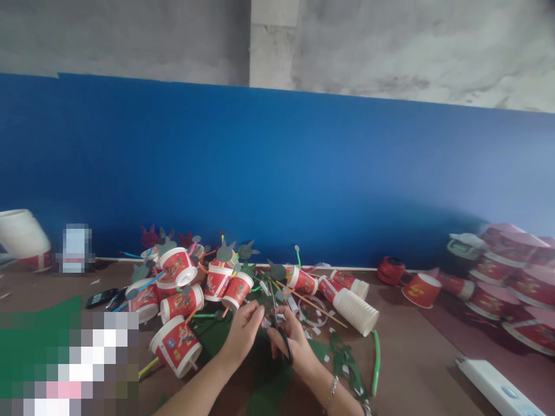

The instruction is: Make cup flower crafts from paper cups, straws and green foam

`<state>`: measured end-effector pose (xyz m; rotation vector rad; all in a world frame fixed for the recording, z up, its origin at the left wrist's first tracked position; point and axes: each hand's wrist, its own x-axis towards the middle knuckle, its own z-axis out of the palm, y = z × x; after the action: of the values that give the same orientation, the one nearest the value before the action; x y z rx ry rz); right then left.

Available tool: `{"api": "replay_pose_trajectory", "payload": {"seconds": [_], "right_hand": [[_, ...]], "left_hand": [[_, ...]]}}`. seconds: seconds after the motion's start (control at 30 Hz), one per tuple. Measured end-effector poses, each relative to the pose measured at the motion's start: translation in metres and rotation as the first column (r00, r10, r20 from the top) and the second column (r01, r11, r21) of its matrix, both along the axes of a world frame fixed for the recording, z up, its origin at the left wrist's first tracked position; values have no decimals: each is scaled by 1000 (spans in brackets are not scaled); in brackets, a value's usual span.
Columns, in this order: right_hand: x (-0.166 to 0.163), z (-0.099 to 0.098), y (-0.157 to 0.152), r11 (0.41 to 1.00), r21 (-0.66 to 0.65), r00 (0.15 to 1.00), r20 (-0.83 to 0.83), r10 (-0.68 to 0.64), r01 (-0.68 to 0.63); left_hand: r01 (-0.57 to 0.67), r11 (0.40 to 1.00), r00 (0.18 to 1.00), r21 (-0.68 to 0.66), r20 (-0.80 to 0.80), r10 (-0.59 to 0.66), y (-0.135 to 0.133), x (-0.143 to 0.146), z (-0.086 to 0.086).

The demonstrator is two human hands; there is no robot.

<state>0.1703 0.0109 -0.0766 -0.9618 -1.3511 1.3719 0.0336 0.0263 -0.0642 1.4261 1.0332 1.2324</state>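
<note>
My right hand (297,341) is closed around the black-handled scissors (284,340), whose blades point up and away from me. Just left of it, my left hand (246,325) is pinched, thumb against fingers; whatever sits between them is too small to make out. Small white scraps lie near the fingertips. Beneath both hands spreads dark green paper (271,381). Ahead and to the left are several red printed paper cups (176,346) fitted with sticks, coloured straws and dark cut-paper shapes. A wooden stick (323,309) lies beyond my right hand.
A stack of nested paper cups (358,312) lies right of my hands, near a roll of clear tape (313,312). Green paper offcuts (347,364) and a green tube (375,361) lie closer. Further right are piled red cups (494,300) and a white box (498,384). A blue wall panel (277,173) stands behind.
</note>
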Motion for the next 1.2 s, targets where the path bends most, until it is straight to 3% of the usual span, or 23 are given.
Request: {"api": "replay_pose_trajectory", "payload": {"seconds": [0.37,0.77,0.93,1.2], "right_hand": [[2,3,2,1000,-5,999,34,22,-22],[4,0,5,999,1,996,72,47,-47],[4,2,5,999,-2,998,46,38,-38],[5,-6,5,998,-8,997,46,61,-61]], "left_hand": [[30,999,999,25,-12,-30,4,-3,0],[-2,997,985,-78,172,15,5,0,-4],[97,988,986,-121,147,-79,0,3,-2],[138,974,973,-179,208,-100,-2,4,0]]}}
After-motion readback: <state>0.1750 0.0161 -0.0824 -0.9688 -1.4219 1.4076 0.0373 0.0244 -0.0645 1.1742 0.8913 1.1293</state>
